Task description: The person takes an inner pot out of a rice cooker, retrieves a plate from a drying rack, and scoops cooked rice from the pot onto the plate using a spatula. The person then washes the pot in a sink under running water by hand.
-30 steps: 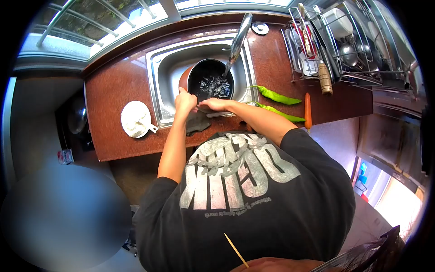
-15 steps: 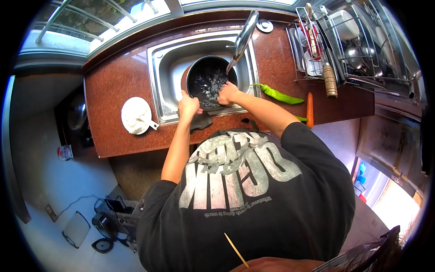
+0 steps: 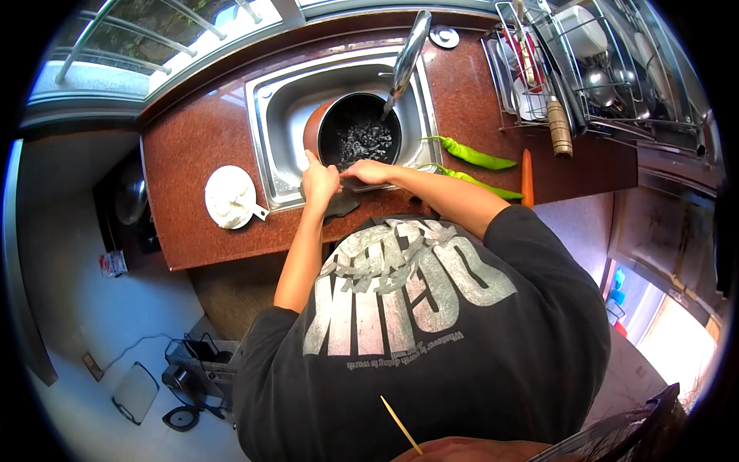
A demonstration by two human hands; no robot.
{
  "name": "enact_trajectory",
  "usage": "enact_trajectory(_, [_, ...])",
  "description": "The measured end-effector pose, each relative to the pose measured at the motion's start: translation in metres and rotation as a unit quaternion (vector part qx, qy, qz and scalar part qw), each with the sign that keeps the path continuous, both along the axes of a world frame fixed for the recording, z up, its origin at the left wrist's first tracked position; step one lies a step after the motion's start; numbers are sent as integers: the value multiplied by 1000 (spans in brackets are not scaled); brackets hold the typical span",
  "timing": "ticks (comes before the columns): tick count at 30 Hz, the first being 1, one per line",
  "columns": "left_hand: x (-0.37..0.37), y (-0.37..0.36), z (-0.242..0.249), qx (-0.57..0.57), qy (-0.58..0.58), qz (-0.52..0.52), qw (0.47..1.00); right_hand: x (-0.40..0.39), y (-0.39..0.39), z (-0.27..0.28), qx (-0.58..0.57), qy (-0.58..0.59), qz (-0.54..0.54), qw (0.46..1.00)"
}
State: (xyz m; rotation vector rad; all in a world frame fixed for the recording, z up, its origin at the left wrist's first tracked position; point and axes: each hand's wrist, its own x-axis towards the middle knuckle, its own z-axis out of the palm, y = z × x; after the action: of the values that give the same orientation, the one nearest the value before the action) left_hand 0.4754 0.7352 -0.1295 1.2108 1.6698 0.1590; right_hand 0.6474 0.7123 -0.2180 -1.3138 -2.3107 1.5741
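Observation:
A dark-lined pot (image 3: pixel 312 127) with an orange-brown outside stands in the steel sink (image 3: pixel 279 123), tilted toward the front. Water (image 3: pixel 368 140) churns in it beneath the faucet (image 3: pixel 408 58). At the near left side of the pot, my left hand (image 3: pixel 319 182) is closed, seemingly round the pot's handle, which is mostly hidden. My right hand (image 3: pixel 368 171) is at the pot's front rim, its fingertips close to my left hand; whether it holds anything is not visible. A dark cloth (image 3: pixel 341 205) lies at the sink's front edge, just below my hands.
On the counter (image 3: pixel 181 146), a plate of white food (image 3: pixel 229 196) is at the left. Green peppers (image 3: pixel 477 158) and a carrot (image 3: pixel 527 177) lie right of the sink. A dish rack (image 3: pixel 600 127) with knives and bowls stands at the back right, near a small white lid (image 3: pixel 444 36).
My right hand has moved out of the water, leftward and down to the pot's front rim beside my left hand. The pot looks slightly more tilted.

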Motion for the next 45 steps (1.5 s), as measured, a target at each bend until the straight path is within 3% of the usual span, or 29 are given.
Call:
enact_trajectory(2, [-2, -1, -3, 0, -16, 22, 1000, -2, 3, 6, 39, -83, 79, 993])
enact_trajectory(3, [-3, -1, -3, 0, -15, 22, 1000, -3, 4, 6, 40, -83, 80, 993])
enact_trajectory(5, [-2, -1, -1, -15, -19, 26, 999, -5, 5, 7, -71, -214, 44, 973])
enact_trajectory(9, [-4, -3, -5, -7, -30, 27, 999, 10, 14, 4, -14, -342, 39, 939])
enact_trajectory(10, [-4, -4, -3, -10, -31, 27, 999, 13, 16, 4, -26, -365, 16, 931])
enact_trajectory(11, [-3, -4, -2, -14, -32, 27, 999, 19, 16, -14, 57, -358, 8, 932])
enact_trajectory(14, [-3, -6, -2, -8, -35, 31, 999, 20, 16, 7, 34, -361, -27, 931])
enact_trajectory(16, [-3, -6, -2, -5, -29, 29, 999, 21, 11, 0, 153, -320, 1, 935])
enact_trajectory(17, [-3, -6, -2, -6, -22, 22, 999, 17, 10, -5, 152, -320, 1, 935])
enact_trajectory(19, [0, -5, 4, -6, -17, 12, 1000, 3, 15, -19, 12, -303, -13, 953])
enact_trajectory(24, [1, -5, 10, -13, -22, 30, 999, -35, 19, -42, -39, -177, -125, 976])
enact_trajectory(25, [0, -6, 10, -15, -19, 30, 999, -41, 23, -49, -109, -113, -182, 971])
enact_trajectory(26, [-1, -7, 10, -15, -17, 29, 999, -45, 24, -56, -178, -48, -236, 954])
enact_trajectory(28, [-2, -8, 8, -6, -22, 34, 999, -51, 29, -16, -241, 10, -273, 931])
enact_trajectory(29, [-2, -8, 5, -6, -22, 33, 999, -54, 33, 0, -302, 66, -307, 900])
enact_trajectory(30, [-3, -8, 3, -7, -25, 35, 999, -57, 36, -2, -412, 175, -358, 819])
enact_trajectory(33, [-3, -7, -1, -5, -33, 41, 999, -61, 37, -9, -361, 191, -363, 837])
enact_trajectory(35, [-4, -8, 1, -7, -33, 47, 998, -61, 35, -45, -346, 168, -326, 864])
enact_trajectory(36, [-4, -8, 3, -16, -33, 50, 998, -61, 31, -67, -279, 128, -299, 904])
enact_trajectory(37, [-3, -8, 3, -24, -33, 51, 998, -61, 30, -50, -208, 85, -270, 936])
enact_trajectory(39, [-4, -7, 3, -26, -34, 54, 998, -45, 24, -42, -233, 83, -293, 924])
enact_trajectory(41, [-4, -8, 2, -17, -41, 56, 997, -37, 24, -71, -180, 59, -268, 945])
enact_trajectory(43, [-4, -7, 1, -18, -33, 52, 998, -28, 26, -61, -84, 7, -255, 963])
enact_trajectory(45, [-3, -6, -1, -19, -24, 45, 999, -26, 25, -60, -39, 3, -323, 946])
